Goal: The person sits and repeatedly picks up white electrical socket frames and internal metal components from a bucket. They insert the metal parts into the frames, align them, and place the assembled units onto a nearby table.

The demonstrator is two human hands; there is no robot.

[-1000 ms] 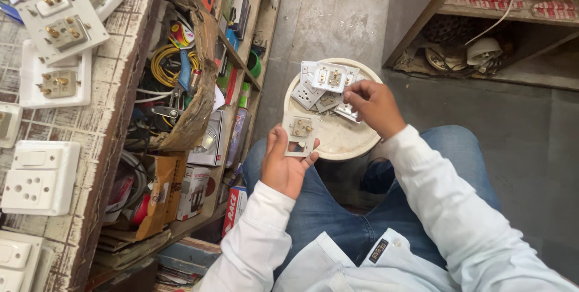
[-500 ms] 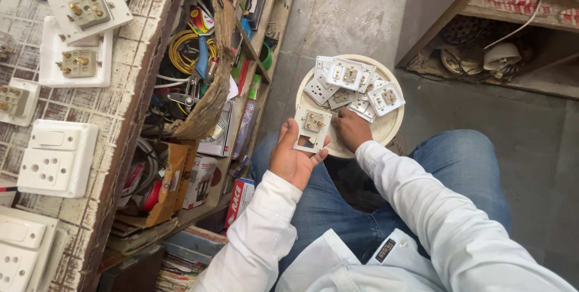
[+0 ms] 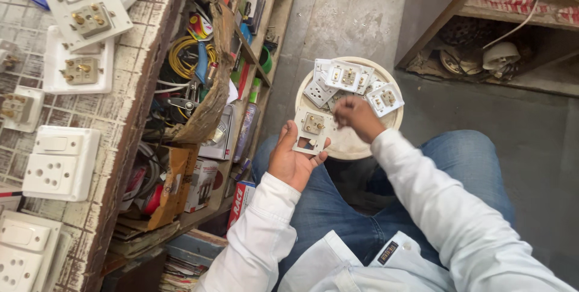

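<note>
Left fingers (image 3: 283, 141) gripping switch plate (image 3: 311, 130), right fingers (image 3: 344, 106) pinched — round tub (image 3: 353, 147) holding sockets (image 3: 344, 76)

Yellow wire coil (image 3: 184, 57) on shelf (image 3: 241, 96)

My right hand (image 3: 356, 117) has come off the far side of the round white tub (image 3: 350, 144), where it was picking among the loose switch plates (image 3: 347, 78), and now sits nearer me, fingers pinched, just beside the plate in my left hand (image 3: 292, 159). That held switch plate (image 3: 310, 130) has risen a little toward the tub's rim. My head has swung too, so the tabletop (image 3: 36, 111) fills more of the left side.
</note>
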